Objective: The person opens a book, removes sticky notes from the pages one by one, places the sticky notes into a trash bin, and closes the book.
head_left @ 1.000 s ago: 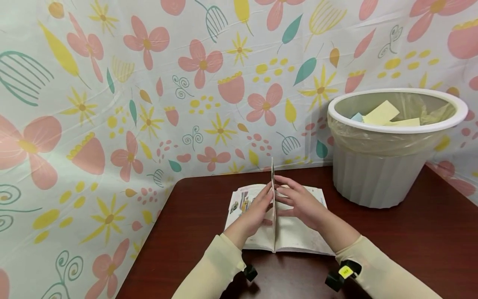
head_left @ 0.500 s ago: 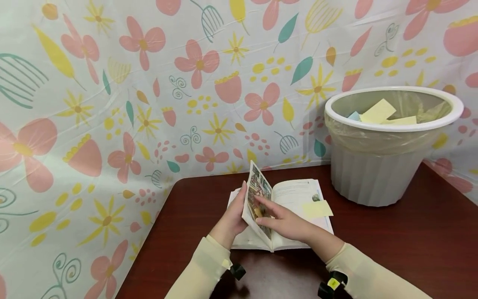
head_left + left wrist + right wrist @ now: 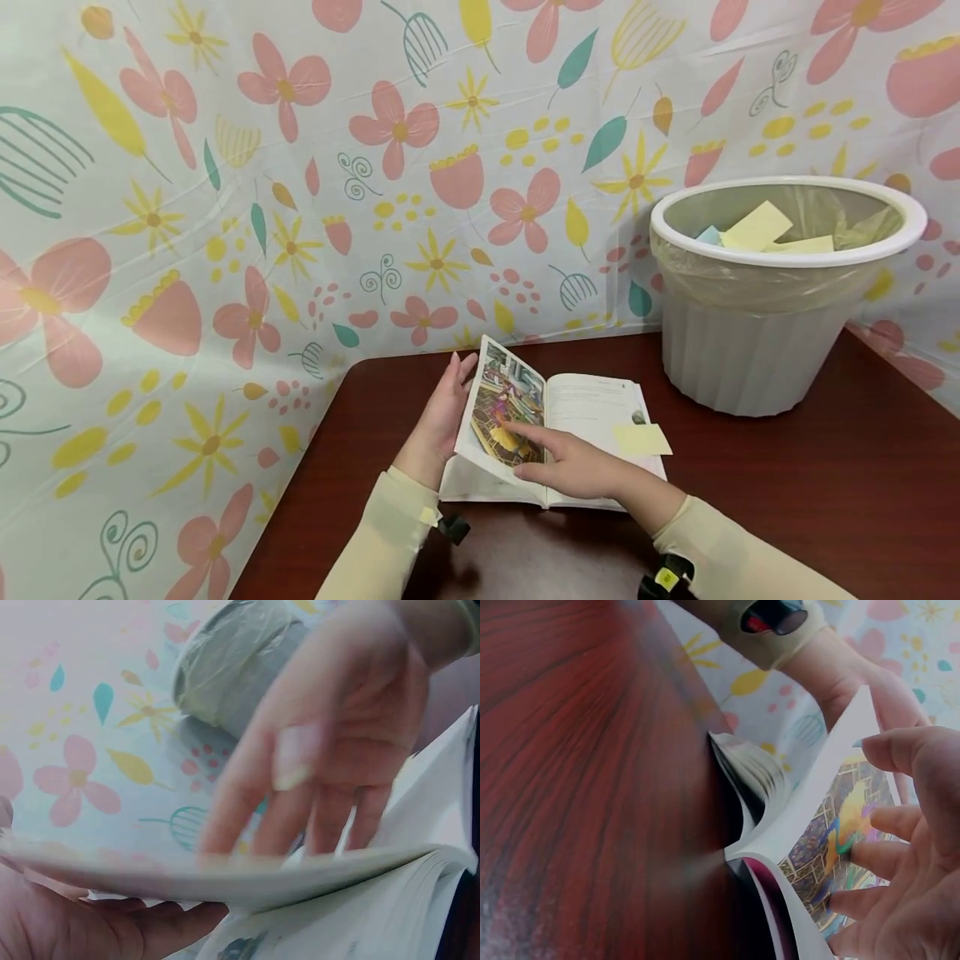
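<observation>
An open book (image 3: 585, 408) lies on the table, with a leaf or several leaves raised on its left side. The raised page (image 3: 504, 400) carries a colourful illustration. Behind it, my left hand (image 3: 437, 417) supports the back with extended fingers, also seen under the paper in the left wrist view. My right hand (image 3: 577, 467) is spread over the illustrated side, fingertips at or just off the picture; contact cannot be told. A yellow sticky note (image 3: 642, 439) sits on the right page, its end sticking out past the edge.
A grey waste bin (image 3: 738, 350) with a white rim and plastic liner stands at the back right. Yellow and blue paper slips (image 3: 757, 227) lie in it. A floral cloth (image 3: 405, 217) hangs behind the dark red wooden table (image 3: 810, 483).
From standing upright between both hands, the raised page has tipped over to the left, carried by my left hand. The illustration and the sticky note have come into view.
</observation>
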### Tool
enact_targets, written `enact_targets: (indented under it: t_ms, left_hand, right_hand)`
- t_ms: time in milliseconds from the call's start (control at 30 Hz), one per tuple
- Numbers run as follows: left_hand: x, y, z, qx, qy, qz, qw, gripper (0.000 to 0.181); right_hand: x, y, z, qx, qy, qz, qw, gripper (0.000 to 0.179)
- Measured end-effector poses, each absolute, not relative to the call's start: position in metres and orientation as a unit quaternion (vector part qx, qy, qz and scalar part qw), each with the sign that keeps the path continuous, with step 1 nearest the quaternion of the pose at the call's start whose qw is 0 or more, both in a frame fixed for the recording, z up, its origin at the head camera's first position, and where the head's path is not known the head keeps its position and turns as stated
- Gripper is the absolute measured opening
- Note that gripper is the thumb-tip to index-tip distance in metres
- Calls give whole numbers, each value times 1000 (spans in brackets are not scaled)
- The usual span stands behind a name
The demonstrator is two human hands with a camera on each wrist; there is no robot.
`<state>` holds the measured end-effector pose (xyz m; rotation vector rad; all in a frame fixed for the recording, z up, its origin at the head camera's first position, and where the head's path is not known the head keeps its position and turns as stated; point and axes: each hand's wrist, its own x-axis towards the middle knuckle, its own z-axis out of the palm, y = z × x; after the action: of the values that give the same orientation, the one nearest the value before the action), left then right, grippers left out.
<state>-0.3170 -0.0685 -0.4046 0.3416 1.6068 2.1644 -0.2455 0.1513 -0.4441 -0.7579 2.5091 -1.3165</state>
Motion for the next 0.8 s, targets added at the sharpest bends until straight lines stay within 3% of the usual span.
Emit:
enact_targets:
  t_ms: [800]
  left_hand:
    - [-348, -109, -432, 21, 645, 746, 165, 66]
  right_hand:
    - [-253, 161, -457, -307, 841, -424, 137, 35]
